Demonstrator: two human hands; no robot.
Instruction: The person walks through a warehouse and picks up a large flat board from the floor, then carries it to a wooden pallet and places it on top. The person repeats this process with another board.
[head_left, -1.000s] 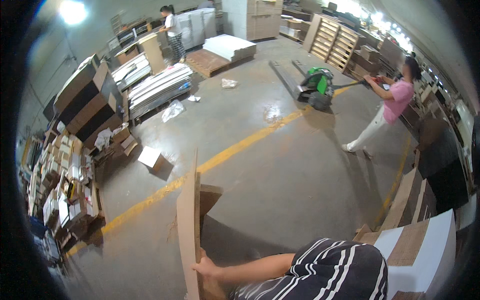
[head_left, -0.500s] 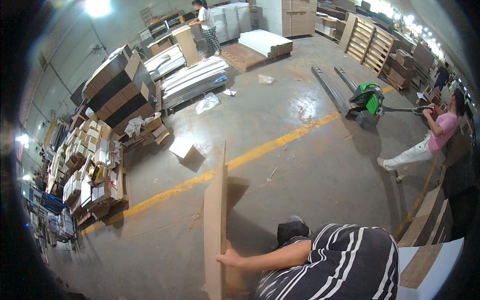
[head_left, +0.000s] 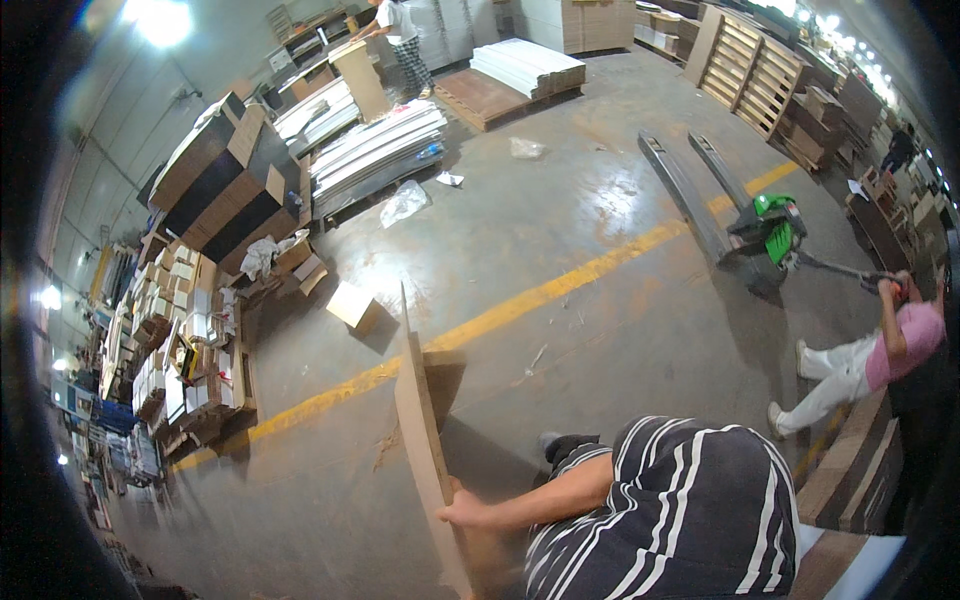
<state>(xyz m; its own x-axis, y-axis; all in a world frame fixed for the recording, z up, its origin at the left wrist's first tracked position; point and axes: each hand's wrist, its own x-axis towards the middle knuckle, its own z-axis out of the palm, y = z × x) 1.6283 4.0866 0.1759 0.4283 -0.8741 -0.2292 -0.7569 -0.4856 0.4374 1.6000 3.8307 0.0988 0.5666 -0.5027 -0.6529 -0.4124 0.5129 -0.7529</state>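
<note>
Grip (head_left: 460, 508) on board (head_left: 420, 440), pallet jack (head_left: 778, 240) beyond

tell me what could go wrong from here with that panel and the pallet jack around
1. The brown panel, gripped by its edge in the right hand, might tip or twist loose.
2. A person in a pink top holds the handle of the green pallet jack; if paths cross, panel and jack could collide.
3. Crumpled clear plastic lies on the floor and could catch a foot or wheel.
</note>
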